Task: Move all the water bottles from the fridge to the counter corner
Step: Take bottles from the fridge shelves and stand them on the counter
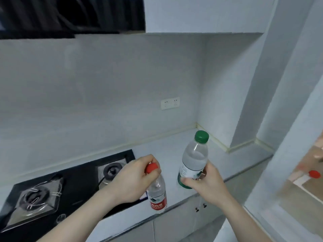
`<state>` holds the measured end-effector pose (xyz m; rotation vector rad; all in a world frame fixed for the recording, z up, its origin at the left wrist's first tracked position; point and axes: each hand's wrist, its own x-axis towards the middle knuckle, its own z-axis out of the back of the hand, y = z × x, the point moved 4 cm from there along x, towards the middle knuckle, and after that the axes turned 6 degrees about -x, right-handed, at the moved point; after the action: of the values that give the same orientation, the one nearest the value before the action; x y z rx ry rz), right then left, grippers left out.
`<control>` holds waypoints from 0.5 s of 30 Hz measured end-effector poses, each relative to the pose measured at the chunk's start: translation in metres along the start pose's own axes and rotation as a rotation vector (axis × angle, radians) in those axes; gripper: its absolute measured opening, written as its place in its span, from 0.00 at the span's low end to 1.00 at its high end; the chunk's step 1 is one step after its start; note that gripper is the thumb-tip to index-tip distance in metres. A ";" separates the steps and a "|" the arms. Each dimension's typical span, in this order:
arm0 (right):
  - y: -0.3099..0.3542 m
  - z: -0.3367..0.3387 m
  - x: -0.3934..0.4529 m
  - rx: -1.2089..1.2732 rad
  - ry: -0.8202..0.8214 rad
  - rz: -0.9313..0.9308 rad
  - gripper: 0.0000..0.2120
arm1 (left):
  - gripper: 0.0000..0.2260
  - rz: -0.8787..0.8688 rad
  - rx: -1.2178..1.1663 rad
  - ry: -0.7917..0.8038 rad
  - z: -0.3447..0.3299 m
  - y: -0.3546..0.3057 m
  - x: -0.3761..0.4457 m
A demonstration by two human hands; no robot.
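Observation:
My left hand [132, 182] grips a clear water bottle with a red cap and red label [157, 196] by its neck, holding it upright over the front of the grey counter [164, 151]. My right hand [204, 186] holds a larger clear bottle with a green cap and green-white label [194, 159] around its lower body, tilted slightly left. Both bottles hang above the counter, in front of the counter corner [197, 126]. Whether either bottle touches the counter I cannot tell.
A black gas hob [57, 193] with two burners lies left of the bottles. A range hood [73, 16] hangs at top left. A wall socket [170, 103] sits above the counter. At far right a red-capped object [314, 174] shows, blurred. Cabinet doors [174, 226] lie below.

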<state>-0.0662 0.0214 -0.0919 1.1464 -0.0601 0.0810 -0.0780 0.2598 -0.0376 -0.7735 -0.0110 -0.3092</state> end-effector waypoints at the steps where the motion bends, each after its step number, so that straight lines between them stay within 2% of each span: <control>1: 0.008 -0.018 0.008 -0.008 0.081 0.024 0.21 | 0.04 0.049 -0.005 -0.067 0.014 0.012 -0.014; 10: 0.040 -0.145 0.006 -0.002 0.495 0.183 0.25 | 0.02 0.354 0.019 -0.374 0.068 0.071 -0.130; 15: 0.081 -0.224 -0.016 -0.040 0.703 0.317 0.28 | 0.03 0.481 0.044 -0.552 0.109 0.091 -0.213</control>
<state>-0.0881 0.2585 -0.1119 1.0076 0.3799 0.7541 -0.2449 0.4537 -0.0480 -0.7730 -0.3455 0.3660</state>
